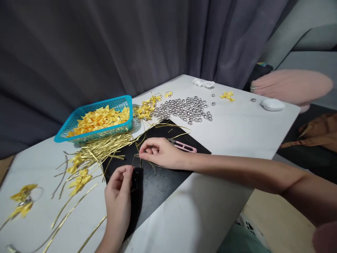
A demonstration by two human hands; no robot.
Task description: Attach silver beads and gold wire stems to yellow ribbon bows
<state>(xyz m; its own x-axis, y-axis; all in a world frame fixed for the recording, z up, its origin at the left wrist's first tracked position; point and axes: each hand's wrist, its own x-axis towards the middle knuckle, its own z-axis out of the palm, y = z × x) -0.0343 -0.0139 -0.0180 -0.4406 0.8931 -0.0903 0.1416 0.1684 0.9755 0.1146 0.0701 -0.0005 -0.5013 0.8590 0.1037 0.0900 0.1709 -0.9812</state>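
One fine gold cord (134, 160), left of centre: pinched in my closed left fingers (128, 171) and right fingers (143, 155), ends indistinct. One yellow ribbon ornament (24, 207), lower left: blurred, tail cut off.

single head-worn view, looking forward and down at close range over the white table (231, 130), dark curtain (105, 45) beyond

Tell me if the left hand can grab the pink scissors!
Probably not easily: the right hand and its wrist are in the way, between the left hand and the pink-handled scissors.
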